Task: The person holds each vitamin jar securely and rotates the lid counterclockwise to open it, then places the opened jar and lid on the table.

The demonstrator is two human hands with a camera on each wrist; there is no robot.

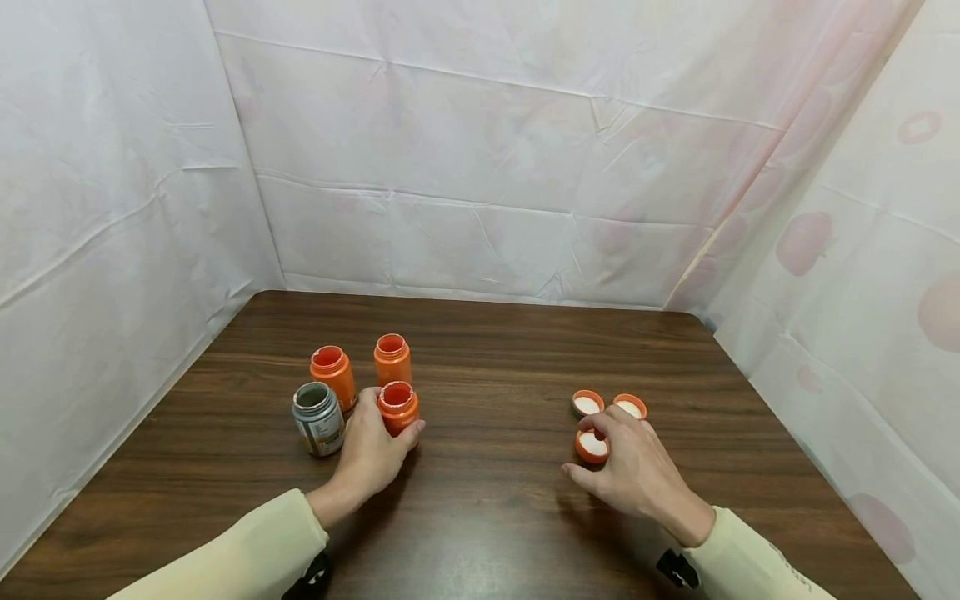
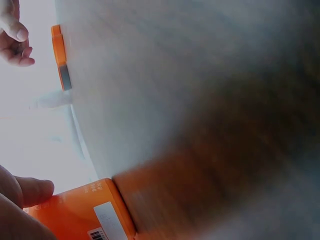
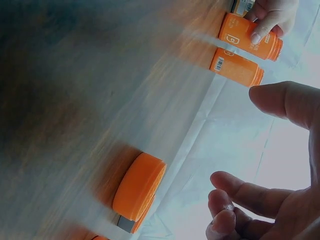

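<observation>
My left hand [image 1: 369, 450] grips an open orange plastic jar [image 1: 398, 403] round its side, thumb on the near right. The left wrist view shows a white label [image 2: 112, 220] low on this jar. Behind it stand two more orange jars [image 1: 393, 363] [image 1: 339, 379], and at its left a grey jar [image 1: 320, 427], all lidless. Over on the right, my right hand [image 1: 637, 467] hovers above an orange screw lid [image 1: 591, 447] lying inside up with a white liner. Thumb and fingers are spread apart, holding nothing; in the right wrist view a gap separates them from the lid [image 3: 137, 187].
Just beyond the near lid lie a grey lid with an orange inner rim [image 1: 587, 403] and another orange lid [image 1: 632, 404], partly covered by my right fingers. The dark wooden table [image 1: 487, 500] meets white sheeting [image 1: 480, 167] at its back and sides.
</observation>
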